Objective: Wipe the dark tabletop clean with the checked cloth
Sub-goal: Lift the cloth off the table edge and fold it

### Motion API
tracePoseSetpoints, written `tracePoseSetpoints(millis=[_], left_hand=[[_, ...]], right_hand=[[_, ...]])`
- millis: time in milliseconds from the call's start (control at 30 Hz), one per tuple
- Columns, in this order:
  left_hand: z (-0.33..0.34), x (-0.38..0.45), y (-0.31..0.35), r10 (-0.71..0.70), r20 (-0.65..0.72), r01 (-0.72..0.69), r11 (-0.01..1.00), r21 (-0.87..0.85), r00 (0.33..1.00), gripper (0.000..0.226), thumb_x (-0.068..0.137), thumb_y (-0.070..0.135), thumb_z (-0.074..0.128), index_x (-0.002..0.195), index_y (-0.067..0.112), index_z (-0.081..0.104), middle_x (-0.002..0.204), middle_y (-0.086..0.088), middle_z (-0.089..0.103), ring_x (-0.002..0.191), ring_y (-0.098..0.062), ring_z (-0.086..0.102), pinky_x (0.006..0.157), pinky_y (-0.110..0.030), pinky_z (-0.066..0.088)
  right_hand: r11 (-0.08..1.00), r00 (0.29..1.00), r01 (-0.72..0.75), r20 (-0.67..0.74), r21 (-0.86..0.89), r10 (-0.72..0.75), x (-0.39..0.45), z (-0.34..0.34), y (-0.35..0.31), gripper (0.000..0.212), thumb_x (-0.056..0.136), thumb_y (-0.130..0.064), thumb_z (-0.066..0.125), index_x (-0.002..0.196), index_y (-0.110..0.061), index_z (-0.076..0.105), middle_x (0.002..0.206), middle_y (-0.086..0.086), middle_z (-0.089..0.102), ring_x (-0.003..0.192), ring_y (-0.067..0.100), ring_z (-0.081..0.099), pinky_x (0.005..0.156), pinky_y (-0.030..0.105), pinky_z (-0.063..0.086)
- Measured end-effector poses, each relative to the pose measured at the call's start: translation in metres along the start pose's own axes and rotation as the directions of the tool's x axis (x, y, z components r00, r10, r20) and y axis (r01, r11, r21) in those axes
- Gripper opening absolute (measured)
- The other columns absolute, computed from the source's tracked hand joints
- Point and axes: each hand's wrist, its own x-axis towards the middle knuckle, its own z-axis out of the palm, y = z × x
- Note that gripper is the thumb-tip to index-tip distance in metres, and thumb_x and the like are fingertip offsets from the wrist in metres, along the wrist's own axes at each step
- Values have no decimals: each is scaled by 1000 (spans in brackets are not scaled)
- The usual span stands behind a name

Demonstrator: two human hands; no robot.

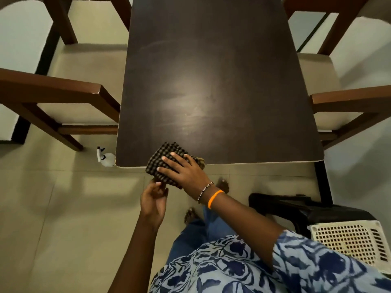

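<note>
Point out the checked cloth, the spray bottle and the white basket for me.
checked cloth (160, 159): head view, on the folded top layer left of the fingers.
spray bottle (106, 159): head view, on its white body on the floor by the table corner.
white basket (347, 240): head view, on its perforated surface.

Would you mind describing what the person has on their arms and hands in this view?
Both hands are bare, with no gloves or rings visible. The right hand has two bands at its wrist: a thin beaded bracelet of dark and pale beads and a plain orange band. The left hand has a bare wrist. A loose blue-and-white patterned sleeve covers the right upper arm.
</note>
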Motion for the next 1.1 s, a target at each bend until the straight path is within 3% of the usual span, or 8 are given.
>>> tracePoseSetpoints(millis=[133, 333, 500, 567, 733, 800, 967, 1100], left_hand=[[24, -1, -8, -90, 133, 107, 986, -126, 987, 26, 90, 24, 45, 103, 9, 61, 94, -8, 69, 92, -17, 62, 90, -28, 44], [64, -6, -25, -116, 266, 29, 950, 310, 957, 27, 84, 12, 57, 111, 15, 59, 108, -4, 68, 102, -17, 63, 80, -28, 53], [104, -11, -35, -180, 421, -127, 786, 605, 889, 21, 84, 16, 60, 105, 11, 62, 77, 6, 72, 68, -8, 64, 47, -17, 45], [126, -11, -45, -237, 449, -137, 743, 655, 862, 30, 86, 20, 58, 112, 6, 59, 80, 6, 70, 67, -5, 64, 47, -15, 44], [181, -19, -82, -453, 446, -49, 657, 752, 771, 36, 77, 32, 63, 110, 19, 61, 107, 0, 70, 100, -17, 64, 76, -27, 50], [202, -26, -104, -541, 454, -40, 611, 791, 708, 43, 72, 38, 63, 111, 20, 61, 109, 1, 70, 104, -16, 64, 82, -28, 50], [247, -42, -174, -690, 392, 1, 494, 869, 609, 27, 83, 34, 57, 109, 25, 61, 108, 4, 70, 102, -14, 65, 77, -28, 53], [275, -51, -237, -777, 247, 52, 338, 940, 578, 24, 94, 34, 44, 112, 25, 56, 115, -1, 64, 104, -17, 61, 77, -36, 54]], right_hand=[[981, 981, -173, -75, 89, 180, -35, -5, 8, 70, 81, -1, 59, 143, -23, 35, 153, 7, 28, 143, 32, 21, 114, 51, 17], [935, 948, -272, -102, 228, 301, -88, -9, 15, 86, 78, -7, 61, 147, -30, 14, 158, 1, 12, 146, 27, 10, 116, 46, 21], [772, 924, -262, -80, 579, 374, -147, -42, 53, 83, 75, -27, 70, 143, -32, 21, 156, -5, 18, 141, 17, 26, 114, 35, 29], [568, 840, -227, -137, 791, 526, -171, -48, 67, 71, 77, -36, 65, 139, -24, 35, 150, -2, 33, 138, 12, 31, 114, 32, 28], [18, 396, -61, 8, 998, 918, -229, -32, 97, 54, 92, -16, 54, 141, -16, 32, 144, 3, 40, 133, 17, 38, 104, 22, 37], [-122, 366, 40, 99, 992, 925, -253, -21, 103, 55, 88, -15, 54, 139, -7, 37, 138, 10, 47, 128, 22, 44, 110, 37, 35], [-248, 176, 362, 195, 898, 965, -315, -13, 98, 35, 76, -18, 59, 108, -3, 61, 115, 23, 60, 116, 39, 52, 106, 55, 36], [-277, 109, 411, 254, 869, 961, -373, 1, 106, 36, 80, -6, 60, 116, -5, 56, 120, 18, 61, 112, 32, 56, 94, 41, 48]])
